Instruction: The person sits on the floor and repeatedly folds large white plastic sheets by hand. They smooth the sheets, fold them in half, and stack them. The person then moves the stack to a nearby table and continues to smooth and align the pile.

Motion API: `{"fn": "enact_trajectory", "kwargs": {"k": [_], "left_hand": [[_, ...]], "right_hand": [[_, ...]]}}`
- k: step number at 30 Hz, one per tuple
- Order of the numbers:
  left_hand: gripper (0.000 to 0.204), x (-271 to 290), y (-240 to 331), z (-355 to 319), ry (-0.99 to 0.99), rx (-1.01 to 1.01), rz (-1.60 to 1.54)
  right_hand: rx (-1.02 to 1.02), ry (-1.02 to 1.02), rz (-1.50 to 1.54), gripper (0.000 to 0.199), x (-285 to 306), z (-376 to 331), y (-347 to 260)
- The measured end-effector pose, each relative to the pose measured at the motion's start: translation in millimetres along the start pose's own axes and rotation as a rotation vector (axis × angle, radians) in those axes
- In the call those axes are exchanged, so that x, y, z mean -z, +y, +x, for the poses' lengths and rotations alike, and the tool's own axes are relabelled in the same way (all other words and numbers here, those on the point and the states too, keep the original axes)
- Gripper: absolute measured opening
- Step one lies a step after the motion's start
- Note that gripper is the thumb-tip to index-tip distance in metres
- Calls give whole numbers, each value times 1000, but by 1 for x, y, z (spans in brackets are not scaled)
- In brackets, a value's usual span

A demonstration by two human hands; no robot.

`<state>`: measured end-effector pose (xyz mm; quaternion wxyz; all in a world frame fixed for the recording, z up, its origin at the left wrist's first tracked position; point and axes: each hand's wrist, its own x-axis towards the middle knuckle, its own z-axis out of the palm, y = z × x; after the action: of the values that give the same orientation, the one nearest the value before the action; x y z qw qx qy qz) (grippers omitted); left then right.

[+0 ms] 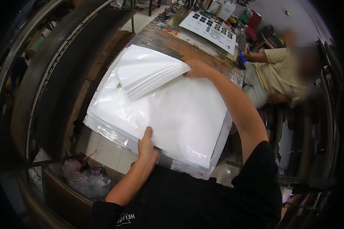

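Observation:
A large stack of glossy white sheets [179, 122] lies in front of me at the near end of a worn table. Its upper far part is bent back into a thick fan [156, 72], with many sheet edges showing. At the right tip of this fan, my right hand [197, 69] is closed on the bent sheets; its fingertips are partly hidden. My left hand [146, 147] grips the stack's near edge, thumb lying on top and the other fingers out of sight beneath. Clear plastic film [107, 131] shows along the lower left edge.
A printed sheet with dark and yellow labels [210, 30] lies farther along the stained table [153, 36]. Bottles and tubs [226, 10] stand behind it. A seated person [281, 72] is at the right, near a blue phone [242, 59]. Dark racks [76, 65] line the left; plastic bags [91, 181] lie below.

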<state>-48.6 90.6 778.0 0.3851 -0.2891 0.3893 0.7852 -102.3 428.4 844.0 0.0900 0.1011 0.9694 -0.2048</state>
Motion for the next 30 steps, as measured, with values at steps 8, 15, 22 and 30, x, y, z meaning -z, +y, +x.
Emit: {"fn": "enact_trajectory", "kwargs": {"k": [8, 15, 22, 30], "left_hand": [[46, 2, 0, 0, 41, -41, 60], [44, 2, -1, -2, 96, -53, 67], [46, 1, -2, -6, 109, -50, 80], [48, -5, 1, -11, 168, -29, 84]], "right_hand": [[1, -136, 252, 65, 8, 47, 1], [182, -68, 232, 70, -6, 115, -18], [134, -164, 418, 57, 1, 154, -69], [241, 51, 369, 61, -18, 185, -83]]}}
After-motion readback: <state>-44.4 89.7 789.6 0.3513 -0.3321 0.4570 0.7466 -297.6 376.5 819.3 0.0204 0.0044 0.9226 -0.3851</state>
